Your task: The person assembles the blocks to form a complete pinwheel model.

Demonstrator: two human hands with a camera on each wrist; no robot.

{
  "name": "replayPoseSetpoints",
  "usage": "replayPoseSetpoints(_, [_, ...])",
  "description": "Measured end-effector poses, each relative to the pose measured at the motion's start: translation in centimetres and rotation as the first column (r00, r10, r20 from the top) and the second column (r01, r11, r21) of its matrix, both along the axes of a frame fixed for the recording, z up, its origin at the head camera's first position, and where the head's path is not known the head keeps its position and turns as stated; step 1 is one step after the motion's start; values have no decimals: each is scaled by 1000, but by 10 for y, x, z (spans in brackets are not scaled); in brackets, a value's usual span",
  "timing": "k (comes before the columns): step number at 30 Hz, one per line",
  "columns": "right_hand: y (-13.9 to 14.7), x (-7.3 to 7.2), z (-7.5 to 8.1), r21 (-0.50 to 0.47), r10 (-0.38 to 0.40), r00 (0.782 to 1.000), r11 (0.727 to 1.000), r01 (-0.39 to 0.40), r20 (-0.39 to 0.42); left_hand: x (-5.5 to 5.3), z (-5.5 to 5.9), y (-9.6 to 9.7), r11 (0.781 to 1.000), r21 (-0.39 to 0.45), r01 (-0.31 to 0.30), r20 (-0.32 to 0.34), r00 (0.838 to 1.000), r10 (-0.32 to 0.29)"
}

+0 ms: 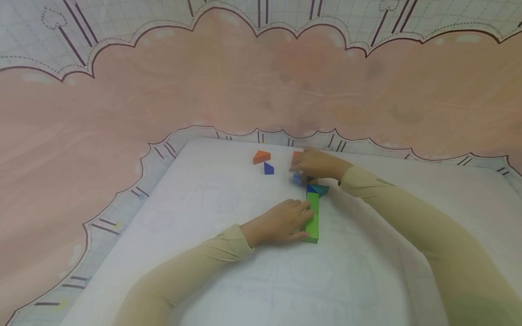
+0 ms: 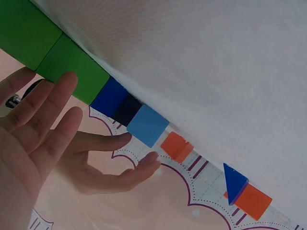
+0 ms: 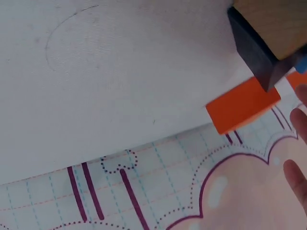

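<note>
To your left, the peach cloth [image 1: 102,127] carries a scalloped border of purple outlines, dotted shapes and paired strokes. On the white tabletop [image 1: 228,194], faint marks like lettering run across the part nearest you, too pale to read. Toward the back you have an orange block [image 1: 261,157], with a small blue block [image 1: 268,169] just in front of it. Nearer you, your left hand [image 1: 281,222] lies beside and partly over two green blocks [image 1: 313,231] set end to end, its fingers straight and a little spread, fingertips on them. From there your row runs away from you: a dark blue block [image 2: 108,97], a near-black block [image 2: 127,110], then a light blue block [image 2: 147,125]. Past that is a second orange block [image 1: 297,156], partly hidden by your right hand [image 1: 320,164]. That hand is over the row's far end, fingers parted, tips close by the light blue block; whether they touch it, you cannot tell. A teal block [image 1: 323,191] juts out right of the dark blue one.
</note>
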State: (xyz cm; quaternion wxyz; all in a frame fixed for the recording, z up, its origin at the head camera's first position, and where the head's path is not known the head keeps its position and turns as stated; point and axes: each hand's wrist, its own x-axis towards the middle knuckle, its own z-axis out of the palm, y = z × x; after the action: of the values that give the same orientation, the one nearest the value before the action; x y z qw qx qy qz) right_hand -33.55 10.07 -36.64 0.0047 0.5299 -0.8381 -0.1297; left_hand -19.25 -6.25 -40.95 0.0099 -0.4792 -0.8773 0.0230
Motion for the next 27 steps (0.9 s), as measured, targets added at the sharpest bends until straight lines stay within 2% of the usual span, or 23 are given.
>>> replayPoseSetpoints(3, [9,7,5,-63,-26,1000,998,26,-12,0,0,2,1000,2,4,0,1000,-4])
replayPoseSetpoints(9, [32,33,12,-226,-69,991,973,42,-115,0,2,2,1000,9,-6,21,1000,6])
replayPoseSetpoints(15, [50,65,3,-341,-152,971,937,83,-182,0,2,1,1000,21,-4,-21,1000,5])
replayPoseSetpoints(20, [55,97,-9,-374,-176,966,923,94,-190,0,2,1,1000,23,-3,-43,999,4])
replayPoseSetpoints(24, [57,119,-20,-345,-189,963,931,115,-189,-1,2,2,1000,23,5,-73,997,-4])
replayPoseSetpoints(27, [58,128,-27,-320,-208,961,937,142,-180,-2,1,2,1000,28,5,-94,996,-2])
